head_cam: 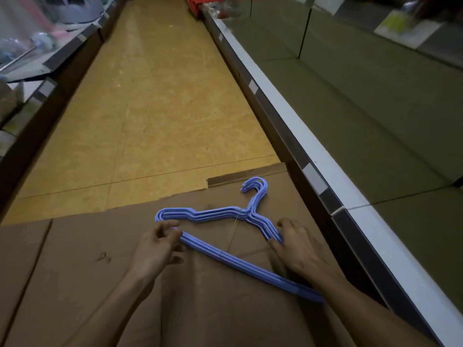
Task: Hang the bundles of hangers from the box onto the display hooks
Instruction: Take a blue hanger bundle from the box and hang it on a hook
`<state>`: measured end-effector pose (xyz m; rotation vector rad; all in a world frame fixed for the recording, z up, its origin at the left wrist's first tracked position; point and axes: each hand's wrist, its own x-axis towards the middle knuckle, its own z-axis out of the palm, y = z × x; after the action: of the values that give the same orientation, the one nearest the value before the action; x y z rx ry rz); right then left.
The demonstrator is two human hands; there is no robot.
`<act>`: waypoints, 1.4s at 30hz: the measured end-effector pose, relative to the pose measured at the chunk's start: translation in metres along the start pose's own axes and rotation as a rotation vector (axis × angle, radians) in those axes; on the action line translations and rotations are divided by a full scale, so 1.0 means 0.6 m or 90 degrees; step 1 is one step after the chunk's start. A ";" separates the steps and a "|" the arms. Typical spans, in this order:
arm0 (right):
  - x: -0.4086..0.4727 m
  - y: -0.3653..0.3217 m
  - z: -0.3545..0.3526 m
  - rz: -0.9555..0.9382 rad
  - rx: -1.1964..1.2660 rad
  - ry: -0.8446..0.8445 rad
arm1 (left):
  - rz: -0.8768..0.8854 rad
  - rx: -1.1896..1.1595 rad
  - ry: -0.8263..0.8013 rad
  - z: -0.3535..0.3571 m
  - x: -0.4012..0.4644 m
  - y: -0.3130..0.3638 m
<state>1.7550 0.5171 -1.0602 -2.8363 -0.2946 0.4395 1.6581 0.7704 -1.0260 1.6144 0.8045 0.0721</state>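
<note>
A bundle of blue plastic hangers (215, 214), tied with thin string, lies over flattened brown cardboard (82, 259) on the floor. Its hooks point away from me toward the upper right. My left hand (157, 244) pinches the bottom bar near the bundle's left corner. My right hand (298, 249) grips the right shoulder of the bundle, thumb under and fingers over it. No display hooks are in view.
An aisle of yellow-brown floor (150, 108) runs ahead. On the right, a long shelf with a white edge (323, 156) stands close beside the hangers. On the left stand blurred shelves (37, 61) holding packaged goods. Red items (195, 3) sit at the far end.
</note>
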 end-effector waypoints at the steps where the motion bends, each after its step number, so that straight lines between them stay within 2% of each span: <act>1: 0.009 0.003 0.011 0.012 0.005 -0.013 | -0.001 0.003 -0.002 0.007 0.010 -0.007; 5: 0.039 0.014 0.054 0.049 0.002 -0.056 | 0.010 0.034 -0.008 0.031 0.041 -0.032; 10: 0.057 0.018 0.082 0.048 -0.015 -0.010 | -0.003 0.035 0.004 0.059 0.053 -0.058; 15: 0.056 0.018 0.081 0.029 -0.006 0.030 | -0.080 -0.043 0.018 0.064 0.052 -0.082; 23: 0.046 0.014 0.066 -0.011 0.113 0.050 | -0.197 -0.214 0.040 0.056 0.056 -0.088; 31: 0.023 0.006 0.048 -0.086 0.160 0.085 | -0.247 -0.322 0.075 0.041 0.060 -0.087; 37: 0.012 -0.011 0.031 -0.139 0.226 0.094 | -0.254 -0.451 0.051 0.035 0.049 -0.062; 42: -0.002 -0.034 0.003 -0.176 0.221 0.140 | -0.184 -0.434 0.077 0.010 0.022 -0.015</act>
<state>1.7500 0.5364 -1.0555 -2.4293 -0.5034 0.1049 1.6667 0.7718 -1.0406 0.8508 0.9696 0.2135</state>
